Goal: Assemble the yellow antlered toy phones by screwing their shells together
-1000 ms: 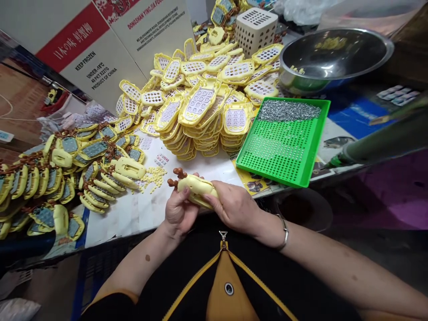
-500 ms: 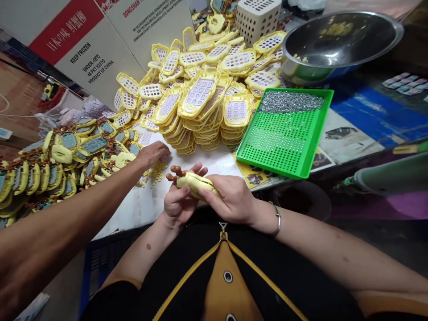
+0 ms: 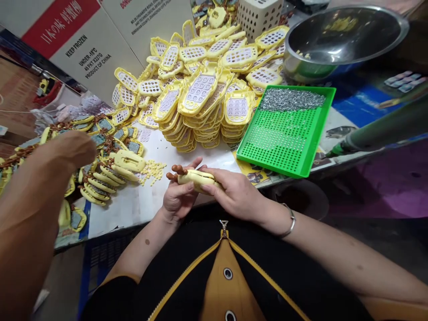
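Over my lap, at the table's front edge, both hands hold a pale yellow toy phone [image 3: 198, 178] with brown antler-like knobs pointing left. My left hand [image 3: 178, 197] supports it from below at the knob end, thumb on the near side. My right hand [image 3: 238, 191] grips the other end, thumb along the near face. A dark gap runs along the shell's side seam. Just beyond my left hand lies a scatter of tiny yellow pieces [image 3: 154, 172]. Farther back stand stacks of yellow keypad front covers [image 3: 199, 96].
A co-worker's blurred hand [image 3: 74, 147] reaches across half-assembled phones [image 3: 103, 178] on the left. On the right are a green tray [image 3: 277, 154] of screws, a steel bowl [image 3: 368, 47] and a grey cylindrical tool [image 3: 377, 120]. A carton [image 3: 110, 58] stands behind.
The co-worker's hand has moved left, from the tiny yellow pieces to the half-assembled phones. My hands stay around the toy phone; my right fingers have shifted slightly. The view has tilted a little.
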A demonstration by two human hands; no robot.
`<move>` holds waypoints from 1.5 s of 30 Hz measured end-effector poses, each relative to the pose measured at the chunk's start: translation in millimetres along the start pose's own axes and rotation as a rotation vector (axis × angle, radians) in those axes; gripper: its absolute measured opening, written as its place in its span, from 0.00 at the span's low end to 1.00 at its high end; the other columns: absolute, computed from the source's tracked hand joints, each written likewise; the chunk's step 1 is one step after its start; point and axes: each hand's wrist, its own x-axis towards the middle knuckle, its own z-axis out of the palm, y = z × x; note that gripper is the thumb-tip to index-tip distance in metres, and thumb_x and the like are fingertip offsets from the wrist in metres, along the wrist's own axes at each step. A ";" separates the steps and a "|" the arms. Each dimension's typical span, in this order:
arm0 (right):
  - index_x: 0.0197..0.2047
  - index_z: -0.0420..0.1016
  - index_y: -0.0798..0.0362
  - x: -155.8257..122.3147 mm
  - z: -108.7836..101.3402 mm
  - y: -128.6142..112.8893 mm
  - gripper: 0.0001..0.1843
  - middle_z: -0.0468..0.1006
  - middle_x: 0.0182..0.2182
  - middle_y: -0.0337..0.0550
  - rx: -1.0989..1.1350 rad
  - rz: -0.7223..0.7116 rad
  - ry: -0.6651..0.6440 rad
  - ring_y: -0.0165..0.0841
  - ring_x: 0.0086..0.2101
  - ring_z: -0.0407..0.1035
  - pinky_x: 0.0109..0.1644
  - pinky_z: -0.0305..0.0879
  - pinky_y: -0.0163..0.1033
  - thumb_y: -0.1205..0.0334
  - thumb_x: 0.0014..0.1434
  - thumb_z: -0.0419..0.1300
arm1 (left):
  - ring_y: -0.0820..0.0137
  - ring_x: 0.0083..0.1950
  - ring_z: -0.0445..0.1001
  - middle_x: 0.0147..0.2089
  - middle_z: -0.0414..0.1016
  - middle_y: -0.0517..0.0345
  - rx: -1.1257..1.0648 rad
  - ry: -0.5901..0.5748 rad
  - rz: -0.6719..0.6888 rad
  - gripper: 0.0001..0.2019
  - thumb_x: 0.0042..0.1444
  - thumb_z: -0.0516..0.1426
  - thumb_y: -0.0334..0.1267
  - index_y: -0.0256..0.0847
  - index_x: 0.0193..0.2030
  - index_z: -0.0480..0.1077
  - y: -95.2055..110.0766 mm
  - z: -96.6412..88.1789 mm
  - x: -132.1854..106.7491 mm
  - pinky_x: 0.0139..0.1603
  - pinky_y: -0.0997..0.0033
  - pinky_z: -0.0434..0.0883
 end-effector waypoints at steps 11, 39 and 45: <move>0.37 0.71 0.56 -0.1 3.1 1.0 0.21 0.78 0.28 0.45 -0.017 -0.035 0.051 0.31 0.27 0.70 0.30 0.62 0.35 0.51 0.70 0.45 | 0.54 0.59 0.72 0.59 0.74 0.55 0.002 -0.018 -0.045 0.19 0.35 0.72 0.35 0.44 0.37 0.77 1.8 -1.0 0.3 0.55 0.60 0.73; 0.35 0.75 0.50 2.6 -9.1 18.1 0.08 0.73 0.30 0.39 0.349 0.229 0.164 0.31 0.32 0.68 0.37 0.65 0.38 0.56 0.56 0.66 | 0.59 0.50 0.78 0.47 0.82 0.50 0.804 -0.183 0.437 0.17 0.47 0.64 0.25 0.42 0.45 0.80 3.2 3.0 -2.6 0.57 0.63 0.70; 0.37 0.76 0.49 -3.9 -0.4 20.7 0.06 0.71 0.29 0.37 0.385 0.248 0.336 0.31 0.32 0.67 0.35 0.64 0.37 0.59 0.55 0.67 | 0.65 0.48 0.80 0.49 0.81 0.50 1.142 -0.252 0.752 0.15 0.56 0.57 0.30 0.38 0.51 0.73 -7.1 2.9 7.8 0.51 0.66 0.76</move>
